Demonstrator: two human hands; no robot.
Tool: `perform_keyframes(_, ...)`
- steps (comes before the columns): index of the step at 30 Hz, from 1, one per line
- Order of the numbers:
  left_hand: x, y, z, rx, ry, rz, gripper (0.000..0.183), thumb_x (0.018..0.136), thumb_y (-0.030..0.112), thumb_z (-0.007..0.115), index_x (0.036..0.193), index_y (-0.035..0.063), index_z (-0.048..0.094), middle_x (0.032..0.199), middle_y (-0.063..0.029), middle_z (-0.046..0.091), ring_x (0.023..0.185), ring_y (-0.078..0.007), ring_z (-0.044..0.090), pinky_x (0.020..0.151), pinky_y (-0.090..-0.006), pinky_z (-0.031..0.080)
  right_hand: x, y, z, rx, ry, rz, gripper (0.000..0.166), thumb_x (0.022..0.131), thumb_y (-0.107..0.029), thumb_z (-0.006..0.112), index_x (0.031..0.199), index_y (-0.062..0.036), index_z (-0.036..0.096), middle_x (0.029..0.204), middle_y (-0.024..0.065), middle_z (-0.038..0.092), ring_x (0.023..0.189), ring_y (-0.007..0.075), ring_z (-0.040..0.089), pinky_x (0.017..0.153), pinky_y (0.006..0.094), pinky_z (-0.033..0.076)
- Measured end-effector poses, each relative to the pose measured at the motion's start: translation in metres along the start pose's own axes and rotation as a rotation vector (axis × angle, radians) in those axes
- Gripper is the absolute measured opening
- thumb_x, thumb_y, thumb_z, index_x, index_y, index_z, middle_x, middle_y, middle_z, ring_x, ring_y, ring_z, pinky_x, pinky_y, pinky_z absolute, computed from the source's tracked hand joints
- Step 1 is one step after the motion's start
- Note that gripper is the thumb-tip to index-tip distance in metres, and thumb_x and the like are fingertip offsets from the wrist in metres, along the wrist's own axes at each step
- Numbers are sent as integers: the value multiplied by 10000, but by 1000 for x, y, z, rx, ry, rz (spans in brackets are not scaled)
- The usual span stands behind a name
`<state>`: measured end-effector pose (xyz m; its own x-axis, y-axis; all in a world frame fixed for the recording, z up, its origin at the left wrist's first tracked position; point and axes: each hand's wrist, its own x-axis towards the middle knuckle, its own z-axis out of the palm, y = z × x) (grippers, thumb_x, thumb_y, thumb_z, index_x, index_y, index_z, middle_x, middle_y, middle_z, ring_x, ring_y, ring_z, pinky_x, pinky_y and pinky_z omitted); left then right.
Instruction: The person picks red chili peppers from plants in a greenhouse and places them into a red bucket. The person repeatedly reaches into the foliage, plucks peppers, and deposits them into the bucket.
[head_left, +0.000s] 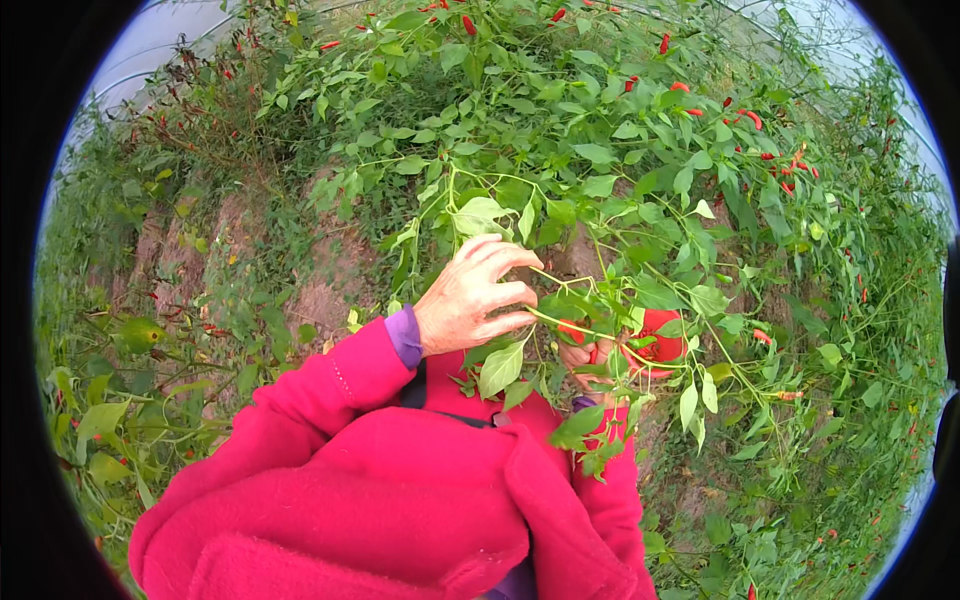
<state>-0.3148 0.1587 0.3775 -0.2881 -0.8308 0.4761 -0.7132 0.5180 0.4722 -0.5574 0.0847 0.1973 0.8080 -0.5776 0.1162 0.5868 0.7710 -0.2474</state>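
My left hand (480, 296) has its fingers curled around a green chili stem (566, 322) that runs off to the right, bearing leaves. Below and right of it, leaves partly cover my right hand (585, 358). Something red, apparently a red chili pepper (593, 354), shows between the right fingers. Another red chili (572, 331) lies just above that hand. Close on its right is a red container (664, 337), also half hidden by foliage; its contents are hard to make out.
Leafy chili plants (525, 112) with ripe red chilies (752, 118) rise in front and on the right. Bare soil (330, 277) shows between rows at left. Drier stalks (210, 135) stand at the far left. Pale plastic tunnel sheeting (165, 37) curves behind.
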Motion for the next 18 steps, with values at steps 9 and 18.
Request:
perform_keyframes(9, -4, 0, -6, -57, -10, -71, 122, 740, 153, 668, 826, 106, 595, 1129, -69, 539, 1092, -280, 472, 1009, -471, 251, 42, -8, 93, -803, 416, 293, 243, 813, -234, 660, 925, -26, 603, 621, 8, 544, 484, 89, 459, 419, 206, 321)
perform_keyframes(18, -5, 7, -13, -82, -25, -111, 112, 741, 149, 641, 830, 98, 598, 1143, -78, 530, 1125, -281, 448, 1031, -497, 216, 42, -17, 108, -776, 251, 330, 296, 829, -213, 645, 1045, -19, 589, 922, 73, 638, 736, 124, 597, 636, 237, 492)
